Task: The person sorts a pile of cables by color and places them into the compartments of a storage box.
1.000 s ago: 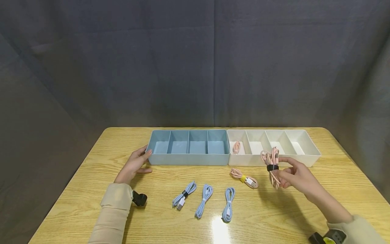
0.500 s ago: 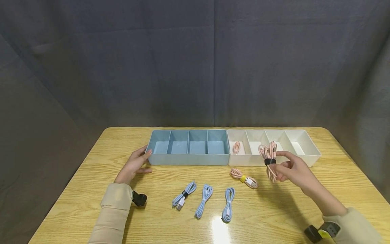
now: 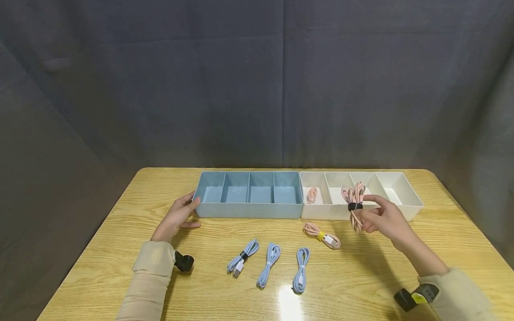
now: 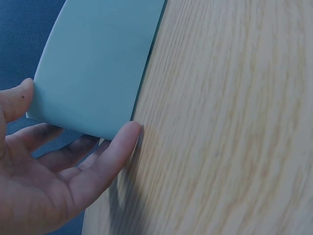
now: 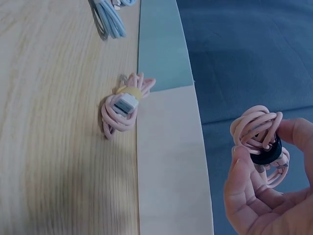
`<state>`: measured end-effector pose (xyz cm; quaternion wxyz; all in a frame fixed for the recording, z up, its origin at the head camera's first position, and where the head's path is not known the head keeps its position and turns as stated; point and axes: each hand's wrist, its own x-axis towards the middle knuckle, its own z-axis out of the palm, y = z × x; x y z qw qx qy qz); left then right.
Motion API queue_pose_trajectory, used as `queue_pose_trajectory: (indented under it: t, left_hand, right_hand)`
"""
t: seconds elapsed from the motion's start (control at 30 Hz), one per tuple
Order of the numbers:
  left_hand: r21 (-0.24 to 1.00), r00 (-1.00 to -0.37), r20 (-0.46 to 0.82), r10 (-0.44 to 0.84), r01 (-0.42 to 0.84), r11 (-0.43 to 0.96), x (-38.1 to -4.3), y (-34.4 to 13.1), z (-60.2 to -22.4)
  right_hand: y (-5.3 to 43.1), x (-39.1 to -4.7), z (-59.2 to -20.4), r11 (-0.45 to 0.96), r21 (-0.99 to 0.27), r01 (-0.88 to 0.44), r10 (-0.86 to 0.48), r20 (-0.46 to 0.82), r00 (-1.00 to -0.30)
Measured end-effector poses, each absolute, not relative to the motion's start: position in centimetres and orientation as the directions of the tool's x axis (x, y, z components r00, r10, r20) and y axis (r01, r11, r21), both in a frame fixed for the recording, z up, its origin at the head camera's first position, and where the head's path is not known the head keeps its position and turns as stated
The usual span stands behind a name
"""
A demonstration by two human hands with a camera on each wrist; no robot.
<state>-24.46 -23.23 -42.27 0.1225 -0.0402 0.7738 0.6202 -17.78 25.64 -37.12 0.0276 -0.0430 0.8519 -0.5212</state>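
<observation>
Right grip (image 3: 384, 220) pinches pink cable (image 3: 354, 196) midway; loops (image 5: 255, 125) above and below

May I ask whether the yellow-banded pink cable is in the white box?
Out: that pink cable lies on the table beside the white box.

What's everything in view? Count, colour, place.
Table: 1, light wood, centre
Curtain: 1, dark, behind table
Blue tray: 1, blue, table's far side
White tray: 1, white, right of blue tray
Blue cables: 3, light blue, on table
Yellow-tied cable: 1, pink, before white tray
Boxed cable: 1, pink, white tray's leftmost compartment
Held cable: 1, pink, raised
Wrist devices: 2, black, on wrists
Sleeves: 2, beige, on arms
Left hand: 1, touching blue tray's end
Right hand: 1, pinching held cable
</observation>
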Motion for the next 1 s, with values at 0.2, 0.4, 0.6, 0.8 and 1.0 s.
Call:
queue_pose_trajectory:
  t: [0.2, 0.4, 0.6, 0.8, 1.0]
  left_hand:
    - [0.951, -0.967, -0.239, 0.094, -0.213, 0.226, -24.5, -23.3, -42.3]
    - [0.951, -0.966, -0.239, 0.097, -0.212, 0.227, -24.4, -23.4, -42.3]
    - [0.951, -0.965, -0.242, 0.096, -0.216, 0.22, -24.5, -23.4, -42.3]
    - [0.95, -0.965, -0.246, 0.094, -0.221, 0.222, -24.5, -23.3, -42.3]
    - [0.944, -0.963, -0.257, 0.087, -0.231, 0.236, -24.5, -23.2, -42.2]
  right_hand:
    - [25.8, -18.8, -37.2, 0.449, -0.893, -0.028, -0.086, -0.011, -0.996]
    - [25.7, -19.8, -37.2, 0.45, -0.893, -0.012, -0.085, -0.029, -0.996]
    - [25.8, -20.8, -37.2, 0.427, -0.904, 0.008, -0.088, -0.051, -0.995]
    - [26.0, -21.7, -37.2, 0.428, -0.903, 0.032, -0.084, -0.075, -0.994]
    - [26.1, -22.3, -37.1, 0.416, -0.909, 0.038, -0.09, -0.083, -0.993]
